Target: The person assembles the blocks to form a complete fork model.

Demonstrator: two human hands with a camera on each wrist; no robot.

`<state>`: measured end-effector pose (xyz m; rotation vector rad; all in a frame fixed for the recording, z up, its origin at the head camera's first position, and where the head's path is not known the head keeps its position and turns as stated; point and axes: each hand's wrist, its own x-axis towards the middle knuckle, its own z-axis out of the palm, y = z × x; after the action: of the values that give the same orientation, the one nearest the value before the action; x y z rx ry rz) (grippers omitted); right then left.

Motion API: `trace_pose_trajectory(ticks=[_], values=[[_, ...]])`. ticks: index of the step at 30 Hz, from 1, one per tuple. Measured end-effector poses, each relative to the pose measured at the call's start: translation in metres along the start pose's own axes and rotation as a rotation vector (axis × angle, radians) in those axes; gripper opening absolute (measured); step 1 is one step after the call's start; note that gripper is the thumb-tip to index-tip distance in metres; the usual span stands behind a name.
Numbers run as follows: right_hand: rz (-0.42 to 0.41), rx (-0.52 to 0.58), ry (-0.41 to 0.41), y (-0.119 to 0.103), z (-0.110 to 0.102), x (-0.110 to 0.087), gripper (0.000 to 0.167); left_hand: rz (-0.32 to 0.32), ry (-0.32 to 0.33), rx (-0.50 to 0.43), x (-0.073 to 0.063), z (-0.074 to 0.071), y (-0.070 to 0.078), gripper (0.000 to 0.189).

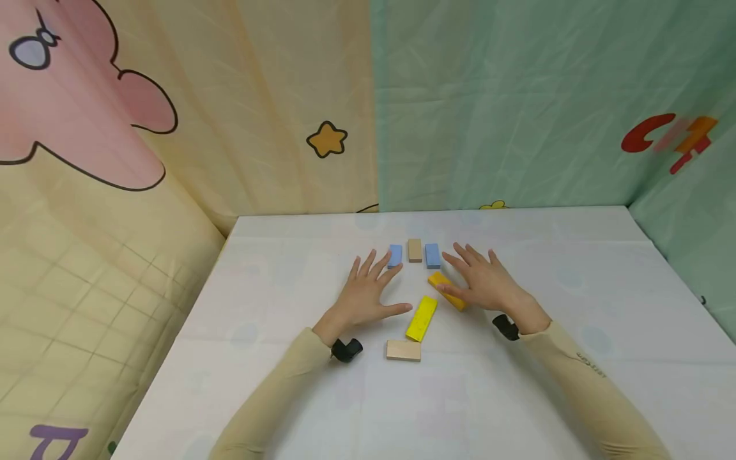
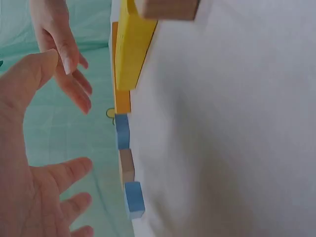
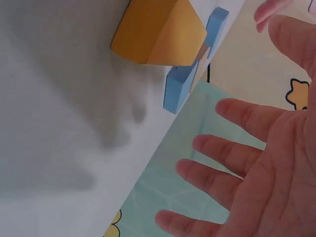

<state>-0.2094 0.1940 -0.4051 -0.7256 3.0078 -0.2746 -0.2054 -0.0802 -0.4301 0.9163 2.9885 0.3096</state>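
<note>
My left hand hovers with spread fingers over the table, left of the blocks, and holds nothing. Its fingertips overlap the left blue block in the head view. On the other side my right hand is spread too, its thumb above an orange block, partly covering it. Between the hands a yellow block lies slanted. A plain wooden block lies nearest the front. At the back, another wooden block sits between the left blue block and a second blue block.
The blocks rest on a white-covered table. Behind it hang a yellow curtain with cartoon prints and a green curtain. Each wrist wears a black camera, such as the left one.
</note>
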Motion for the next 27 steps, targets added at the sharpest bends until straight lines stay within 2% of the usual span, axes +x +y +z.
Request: trace_pose_trajectory(ticks=[7, 10, 14, 20, 27], values=[[-0.029, 0.062, 0.01, 0.0, 0.006, -0.002, 0.06, -0.033, -0.059, -0.09, 0.002, 0.01, 0.019, 0.087], [-0.024, 0.101, 0.01, 0.0, 0.008, -0.002, 0.053, -0.039, -0.073, -0.1, 0.001, 0.013, 0.025, 0.086], [-0.013, 0.122, -0.006, 0.001, 0.01, -0.001, 0.047, -0.049, -0.068, -0.111, 0.003, 0.014, 0.033, 0.081], [-0.004, 0.134, -0.028, 0.0, 0.014, 0.002, 0.043, -0.095, -0.061, -0.136, 0.006, 0.018, 0.04, 0.075], [0.015, 0.16, -0.037, 0.0, 0.016, 0.003, 0.039, -0.098, -0.058, -0.096, 0.01, 0.023, 0.044, 0.072]])
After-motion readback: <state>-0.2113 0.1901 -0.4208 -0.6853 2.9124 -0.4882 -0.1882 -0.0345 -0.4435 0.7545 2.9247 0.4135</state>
